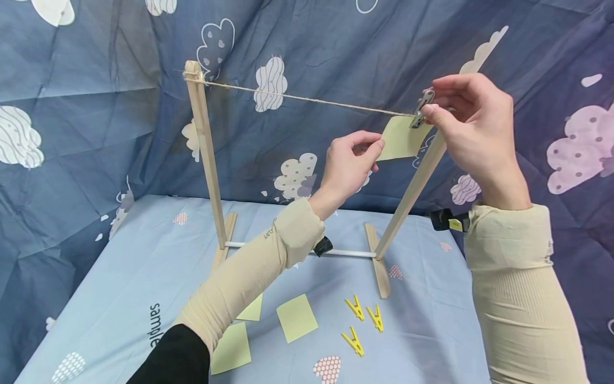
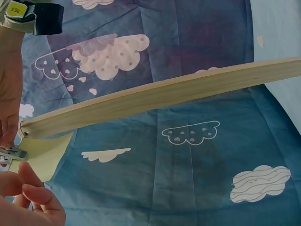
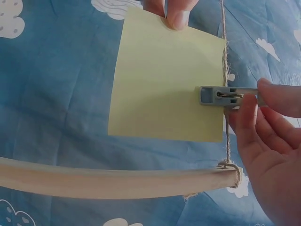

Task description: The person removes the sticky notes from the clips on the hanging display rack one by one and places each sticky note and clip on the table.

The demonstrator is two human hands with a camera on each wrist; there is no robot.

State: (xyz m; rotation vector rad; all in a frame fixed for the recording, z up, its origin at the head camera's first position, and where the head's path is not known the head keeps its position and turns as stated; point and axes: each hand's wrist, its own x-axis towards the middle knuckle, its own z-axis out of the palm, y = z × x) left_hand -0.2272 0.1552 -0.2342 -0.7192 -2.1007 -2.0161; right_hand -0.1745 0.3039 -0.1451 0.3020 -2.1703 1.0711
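Observation:
A square of pale yellow paper [image 3: 164, 80] hangs at the right end of a twine line [image 1: 307, 99]. My left hand [image 1: 351, 165] pinches the paper's left edge between thumb and fingers. With thumb and fingertips my right hand [image 1: 479, 125] holds a grey clothespin [image 3: 225, 95] by its handle end. The clothespin's jaws lie over the paper's top edge and the twine, as the right wrist view shows. In the left wrist view the paper and clothespin sit at the left border, beside the top of a wooden post [image 2: 141, 99].
The twine runs between the left post [image 1: 206, 144] and the right post [image 1: 412, 197], joined low down by a white rod [image 1: 352, 253]. Several yellow paper squares [image 1: 297, 318] and three yellow clothespins [image 1: 353, 341] lie on the light-blue cloth [image 1: 422, 320]. Dark patterned fabric [image 1: 96, 69] hangs behind.

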